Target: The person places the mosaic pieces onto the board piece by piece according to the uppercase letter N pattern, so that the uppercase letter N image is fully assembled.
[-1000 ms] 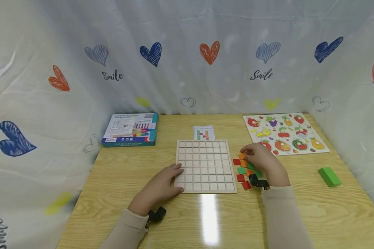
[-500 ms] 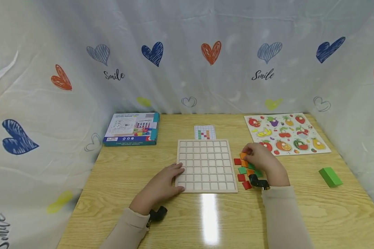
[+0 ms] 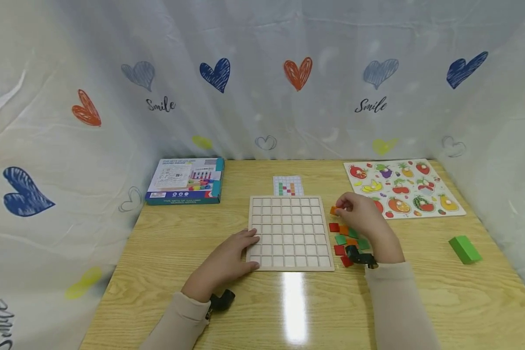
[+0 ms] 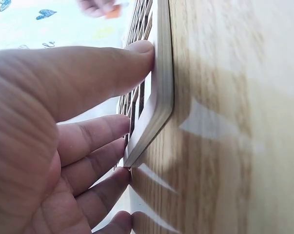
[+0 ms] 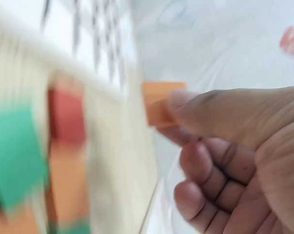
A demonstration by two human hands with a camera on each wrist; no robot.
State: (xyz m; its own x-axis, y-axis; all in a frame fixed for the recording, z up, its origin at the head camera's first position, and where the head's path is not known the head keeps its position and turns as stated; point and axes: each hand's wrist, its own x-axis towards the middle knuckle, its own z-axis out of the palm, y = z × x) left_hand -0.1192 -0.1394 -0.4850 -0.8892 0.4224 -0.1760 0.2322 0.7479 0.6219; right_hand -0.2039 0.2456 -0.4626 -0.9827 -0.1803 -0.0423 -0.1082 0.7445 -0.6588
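The orange tile point(image 3: 334, 210), one of three I see, hangs above the bench point(image 3: 179, 253) just beside the one grid board point(image 3: 289, 233), pinched by the right hand's point(image 3: 361, 213) fingers. Three red tiles point(image 3: 334, 227) lie near. The left hand point(image 3: 224, 256), fingers loosely spread, touches the board.

The flat square orange tile point(image 5: 153, 101) is evenly coloured; the other square tiles point(image 3: 334, 227) are coloured red, green or orange. The pale wooden square board point(image 3: 288, 233) is marked with a brown-lined grid. On the white paper card point(image 3: 288, 186), a grid is partly filled in green, red and orange. The yellow-brown wooden bench point(image 3: 179, 238) is streaked with grain.
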